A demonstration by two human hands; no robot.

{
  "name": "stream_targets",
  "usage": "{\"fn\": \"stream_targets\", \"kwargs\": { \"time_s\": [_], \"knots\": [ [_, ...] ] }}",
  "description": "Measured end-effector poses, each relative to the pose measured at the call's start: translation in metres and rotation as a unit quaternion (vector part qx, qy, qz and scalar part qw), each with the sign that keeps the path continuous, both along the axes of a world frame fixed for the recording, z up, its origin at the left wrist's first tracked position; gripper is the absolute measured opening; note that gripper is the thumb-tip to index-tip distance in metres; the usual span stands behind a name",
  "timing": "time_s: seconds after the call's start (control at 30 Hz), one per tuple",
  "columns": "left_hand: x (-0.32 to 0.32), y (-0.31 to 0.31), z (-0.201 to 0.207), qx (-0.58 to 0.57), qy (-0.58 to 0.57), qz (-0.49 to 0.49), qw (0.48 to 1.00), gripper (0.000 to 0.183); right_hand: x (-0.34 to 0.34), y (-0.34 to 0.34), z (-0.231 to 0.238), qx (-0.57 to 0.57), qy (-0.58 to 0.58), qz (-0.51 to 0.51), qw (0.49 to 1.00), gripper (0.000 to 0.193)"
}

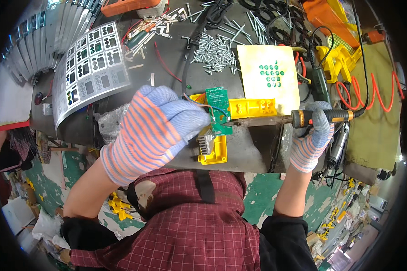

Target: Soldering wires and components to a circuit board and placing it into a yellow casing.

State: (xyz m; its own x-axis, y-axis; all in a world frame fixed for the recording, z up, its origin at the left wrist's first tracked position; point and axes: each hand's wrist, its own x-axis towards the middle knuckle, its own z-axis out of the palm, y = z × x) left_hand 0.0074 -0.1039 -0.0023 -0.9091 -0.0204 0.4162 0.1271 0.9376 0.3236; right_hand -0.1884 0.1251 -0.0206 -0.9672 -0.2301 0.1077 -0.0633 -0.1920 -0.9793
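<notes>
My left hand [156, 119], in a striped knit glove, is closed with fingertips pinched at the left edge of a green circuit board [218, 101]; what lies between them is hidden. Thin wires and a dark blue wire [219, 109] run over the board by those fingers. A finned metal heat sink [205, 143] sits at its lower end. The board lies across a yellow plastic housing [253, 108], whose lower part [216, 156] shows nearer me. My right hand [313, 140], gloved alike, grips the black and orange handle of a soldering iron [341, 115], its shaft pointing left toward the board.
Behind the board lie a pile of screws [212, 52] and a yellow sheet [269, 77] with green round pieces. A curved label sheet [92, 67] stands at left. A black cable [188, 63] crosses the bench. Right are yellow clamp-like parts [341, 63] and a coiled red cord [371, 97].
</notes>
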Motion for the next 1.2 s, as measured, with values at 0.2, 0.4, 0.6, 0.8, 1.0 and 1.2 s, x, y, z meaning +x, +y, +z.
{"fn": "stream_targets", "kwargs": {
  "time_s": [0.2, 0.4, 0.6, 0.8, 1.0, 1.2],
  "knots": [
    [-0.023, -0.001, 0.007, 0.013, -0.071, -0.023, 0.997, 0.016, 0.001, 0.004, 0.005, 0.026, -0.005, 0.011, 1.0, 0.021],
    [-0.03, -0.004, 0.002, 0.03, -0.078, -0.043, 0.996, 0.015, 0.0, 0.005, 0.0, 0.019, 0.006, 0.015, 1.0, 0.02],
    [-0.022, -0.009, -0.004, 0.213, -0.055, 0.015, 0.975, 0.017, 0.002, 0.006, 0.003, 0.007, 0.004, 0.031, 0.999, 0.021],
    [-0.03, -0.013, -0.005, -0.001, -0.038, -0.112, 0.993, 0.02, 0.003, -0.003, 0.001, -0.016, -0.006, 0.01, 1.0, 0.023],
    [-0.036, -0.006, 0.007, -0.004, -0.137, -0.071, 0.988, 0.014, 0.001, 0.008, 0.001, 0.016, -0.011, 0.038, 0.999, 0.02],
    [-0.037, -0.01, -0.001, -0.036, -0.108, -0.115, 0.987, 0.014, 0.0, 0.005, 0.001, -0.011, -0.013, 0.043, 0.999, 0.02]
  ]
}}
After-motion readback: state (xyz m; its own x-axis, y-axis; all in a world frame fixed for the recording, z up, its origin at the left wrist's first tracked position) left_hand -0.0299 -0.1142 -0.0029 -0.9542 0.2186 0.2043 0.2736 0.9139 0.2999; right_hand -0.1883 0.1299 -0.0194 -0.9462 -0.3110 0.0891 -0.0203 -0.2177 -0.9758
